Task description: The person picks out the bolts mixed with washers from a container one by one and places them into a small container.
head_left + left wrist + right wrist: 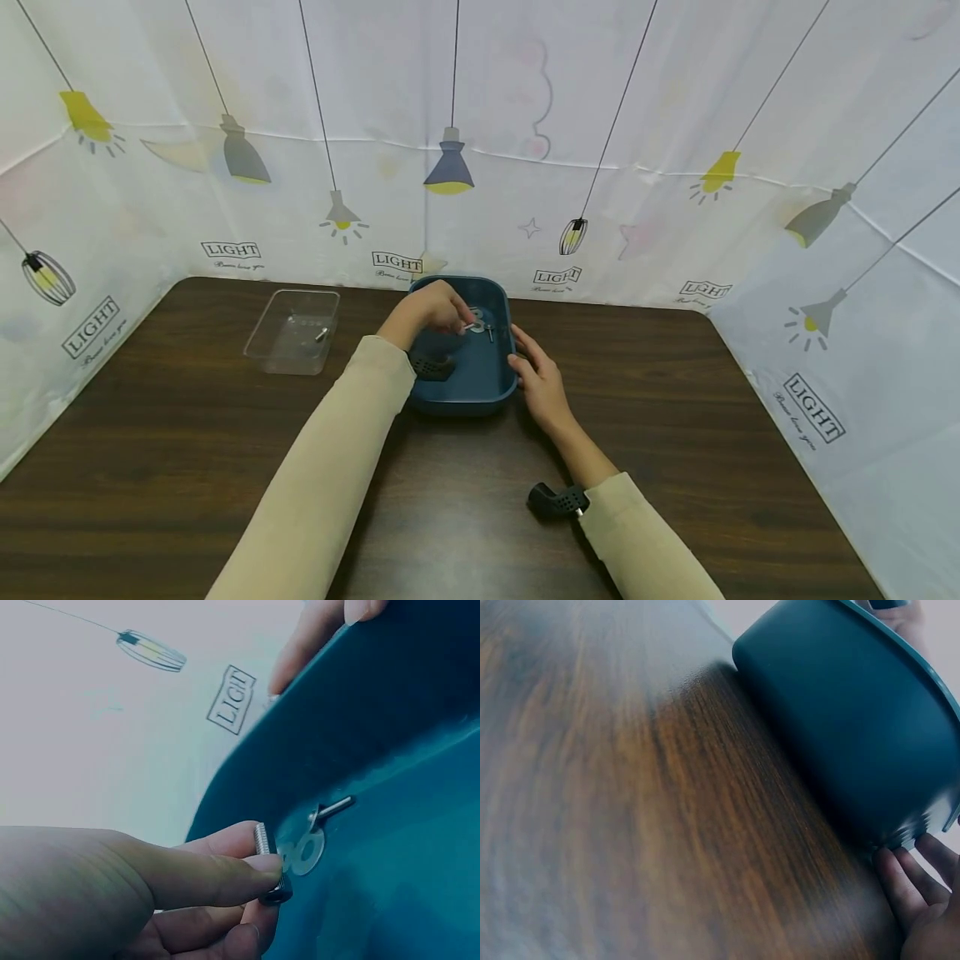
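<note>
Thumb and fingers of my left hand (438, 309) pinch a bolt (264, 859), held over the inside of a deep blue bin (467, 385). Its bright threaded end points up and its dark head down in the left wrist view. Beyond the fingertips, flat metal washers (307, 853) and another bolt (336, 807) lie on the bin's floor. My right hand (543, 385) rests against the bin's right side, thumb at the rim and fingers fairly straight along the outer wall.
A clear plastic box (281, 357) stands left of the bin with a small metal piece (322, 334) inside. The dark wood table (465, 500) runs back to a white printed curtain (480, 83). Dark wrist devices (557, 502) sit on both wrists.
</note>
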### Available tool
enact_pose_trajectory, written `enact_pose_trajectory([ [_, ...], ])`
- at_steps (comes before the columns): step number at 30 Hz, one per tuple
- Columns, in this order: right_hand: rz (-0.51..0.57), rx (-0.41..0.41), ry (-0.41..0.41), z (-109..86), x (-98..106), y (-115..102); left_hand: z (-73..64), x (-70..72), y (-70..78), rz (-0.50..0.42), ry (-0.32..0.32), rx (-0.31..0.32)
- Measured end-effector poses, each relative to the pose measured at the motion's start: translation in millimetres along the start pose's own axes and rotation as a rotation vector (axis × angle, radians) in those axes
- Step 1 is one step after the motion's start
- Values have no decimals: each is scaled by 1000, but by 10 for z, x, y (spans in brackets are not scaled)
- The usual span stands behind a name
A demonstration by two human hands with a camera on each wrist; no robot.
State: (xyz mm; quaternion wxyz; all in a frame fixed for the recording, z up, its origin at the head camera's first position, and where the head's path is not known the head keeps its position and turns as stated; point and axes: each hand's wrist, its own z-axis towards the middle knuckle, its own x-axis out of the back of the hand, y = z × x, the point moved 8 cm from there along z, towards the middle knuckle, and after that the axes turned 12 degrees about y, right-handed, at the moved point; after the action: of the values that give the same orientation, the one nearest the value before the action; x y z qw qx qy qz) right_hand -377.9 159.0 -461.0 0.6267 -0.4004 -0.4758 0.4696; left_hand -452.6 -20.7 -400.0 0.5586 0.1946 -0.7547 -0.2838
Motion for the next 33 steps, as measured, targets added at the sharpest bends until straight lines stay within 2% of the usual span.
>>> enact_pose_trajectory([
  [7, -7, -6, 7, -5, -3, 5, -112, 131, -78, -59, 14, -23],
  [13, 0, 2, 3, -9, -26, -3, -193, 298, -169, -99, 40, -64],
  [20, -15, -11, 8, -24, -21, 15, -326, 505, -301, -156, 66, -64],
  [26, -19, -15, 13, -57, -21, 40, -419, 763, -483, -174, 135, -84],
  [33, 1, -3, 6, -1, -1, -6, -589, 1116, -657, -195, 177, -52],
])
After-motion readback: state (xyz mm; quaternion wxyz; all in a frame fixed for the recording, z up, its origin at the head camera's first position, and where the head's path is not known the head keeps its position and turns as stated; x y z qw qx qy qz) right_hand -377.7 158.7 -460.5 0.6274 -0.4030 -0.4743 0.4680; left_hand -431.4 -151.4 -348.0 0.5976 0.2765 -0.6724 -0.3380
